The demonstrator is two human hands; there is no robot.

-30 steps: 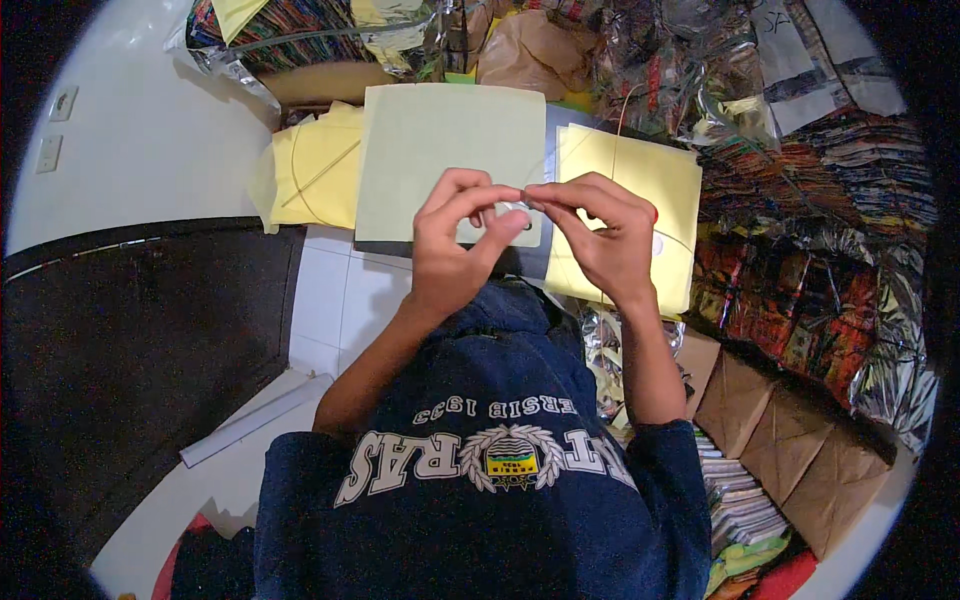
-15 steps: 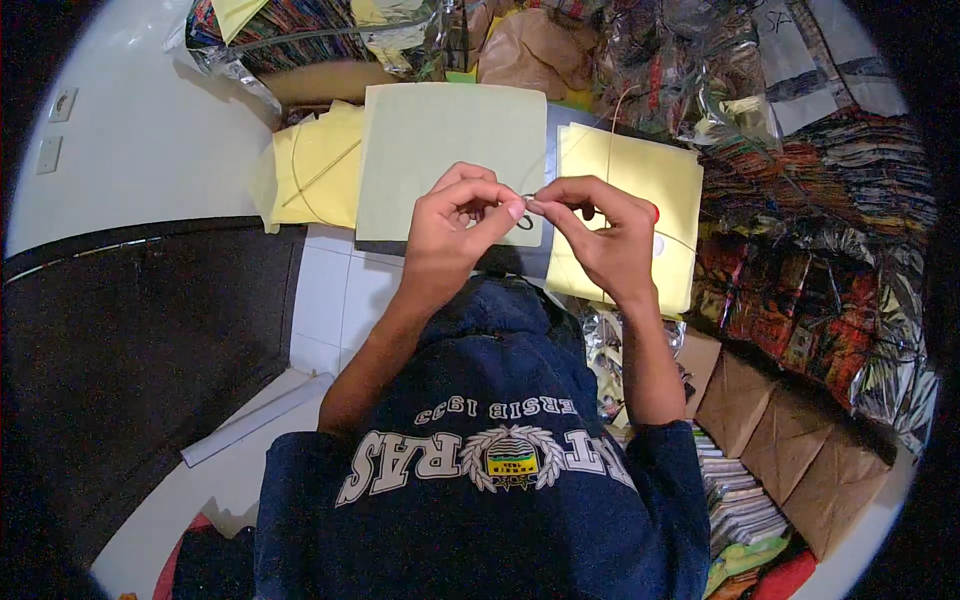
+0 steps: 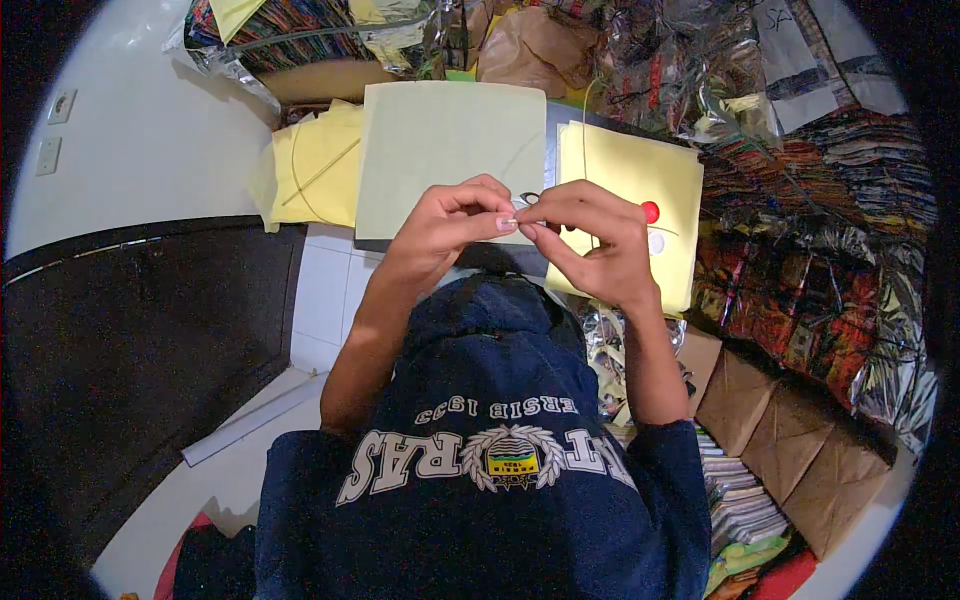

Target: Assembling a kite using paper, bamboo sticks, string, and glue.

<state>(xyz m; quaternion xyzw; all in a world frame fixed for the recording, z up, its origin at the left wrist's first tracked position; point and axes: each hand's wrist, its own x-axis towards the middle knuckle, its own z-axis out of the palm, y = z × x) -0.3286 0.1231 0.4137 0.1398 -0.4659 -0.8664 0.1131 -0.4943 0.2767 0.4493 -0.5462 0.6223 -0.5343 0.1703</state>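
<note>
My left hand [image 3: 450, 225] is closed in a pinch, thumb against fingertips, with a tiny pale piece [image 3: 511, 222] at its tips. My right hand [image 3: 600, 235] meets it there, also pinching. A thin tan strand [image 3: 586, 120] arches up behind my right hand and shows again at its right side; its end between the fingers is too small to make out. Just beyond the fingertips a dark loop [image 3: 528, 199] lies by the edge of the pale green sheet [image 3: 450, 135]. Right of my right hand, a red round piece [image 3: 651, 211] and a white round piece [image 3: 656, 242] rest on yellow sheets [image 3: 640, 160].
More yellow sheets [image 3: 325, 170] with a thin curved strand on top lie at the left. Wrapped stacks [image 3: 820, 190] crowd the right and far sides, with brown paper packs [image 3: 785, 440] lower right. A black panel [image 3: 150, 370] stands at left.
Both hands have shifted slightly down and toward each other at the fingertips. The tan strand has swung left, and the red and white pieces show more fully.
</note>
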